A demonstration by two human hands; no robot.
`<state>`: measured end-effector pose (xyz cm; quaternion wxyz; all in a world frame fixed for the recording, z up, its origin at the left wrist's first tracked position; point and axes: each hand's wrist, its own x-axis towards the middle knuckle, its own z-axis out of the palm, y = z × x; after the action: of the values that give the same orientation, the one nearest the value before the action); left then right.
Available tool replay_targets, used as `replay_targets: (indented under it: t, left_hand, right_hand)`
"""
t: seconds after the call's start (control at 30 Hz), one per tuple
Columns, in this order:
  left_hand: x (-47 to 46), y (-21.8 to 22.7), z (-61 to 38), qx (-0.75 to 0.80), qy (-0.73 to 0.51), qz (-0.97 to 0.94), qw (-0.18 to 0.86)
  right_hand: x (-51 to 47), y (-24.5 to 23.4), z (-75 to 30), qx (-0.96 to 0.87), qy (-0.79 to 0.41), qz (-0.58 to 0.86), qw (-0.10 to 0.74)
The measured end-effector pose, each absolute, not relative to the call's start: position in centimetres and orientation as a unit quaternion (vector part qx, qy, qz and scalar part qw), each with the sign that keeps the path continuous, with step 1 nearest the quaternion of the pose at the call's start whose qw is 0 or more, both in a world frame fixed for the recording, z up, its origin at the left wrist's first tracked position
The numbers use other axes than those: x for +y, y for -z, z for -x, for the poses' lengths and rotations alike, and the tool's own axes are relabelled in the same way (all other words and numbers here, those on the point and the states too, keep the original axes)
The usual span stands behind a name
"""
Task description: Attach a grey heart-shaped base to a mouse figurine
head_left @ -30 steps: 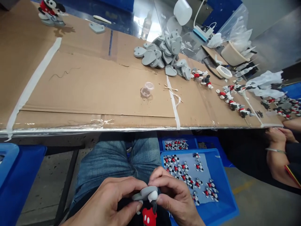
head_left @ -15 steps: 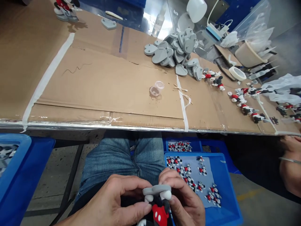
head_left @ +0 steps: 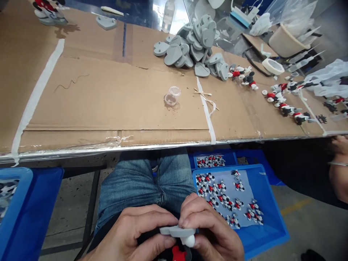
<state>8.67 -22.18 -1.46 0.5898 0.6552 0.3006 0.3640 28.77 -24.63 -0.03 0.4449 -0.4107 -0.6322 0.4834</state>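
Observation:
Low in front of my lap, my two hands hold one mouse figurine (head_left: 178, 253) upside down, its feet against a grey heart-shaped base (head_left: 178, 231). My left hand (head_left: 141, 230) is closed, with its thumb and fingers pinching the left side of the base. From the right, my right hand (head_left: 209, 226) grips the base, fingertips on top and thumb by a white shoe (head_left: 188, 240). The figurine's head and upper body are cut off by the bottom of the view.
The cardboard-covered table (head_left: 108, 105) bears piled grey heart bases (head_left: 174, 54), a small clear cup (head_left: 171, 99), cotton swabs (head_left: 202, 92) and several figurines (head_left: 285, 108). A blue bin (head_left: 274, 214) of figurines stands at my right, another bin (head_left: 29, 195) at my left. Another person's arm (head_left: 338, 174) is at far right.
The base and figurine have tilted and sunk lower, so less of the red body shows. My right fingers have moved onto the base's top. The view has shifted slightly.

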Motion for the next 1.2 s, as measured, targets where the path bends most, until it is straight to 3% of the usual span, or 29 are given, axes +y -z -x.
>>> replay_targets:
  t: [0.17,0.37,0.63,0.77,1.2]
  left_hand:
    - [-22.8,2.2,-8.7,0.300,-0.374,-0.745,0.464]
    - [-22.6,1.2,-8.6,0.327,-0.320,-0.776,0.434]
    - [-23.0,0.2,-9.0,0.394,-0.340,-0.792,0.321]
    - [-23.3,0.1,-9.1,0.388,-0.315,-0.819,0.281]
    - [-23.6,0.0,-9.2,0.396,-0.302,-0.821,0.279]
  right_hand:
    - [-24.9,0.2,-28.1,-0.610,-0.487,0.424,0.459]
    - [-24.8,0.6,-28.3,-0.619,-0.482,0.407,0.468]
    - [-23.7,-0.4,-30.2,-0.660,-0.503,0.412,0.377]
    - [-23.9,-0.4,-30.1,-0.664,-0.497,0.410,0.380]
    - [-24.9,0.7,-28.9,-0.658,-0.451,0.429,0.424]
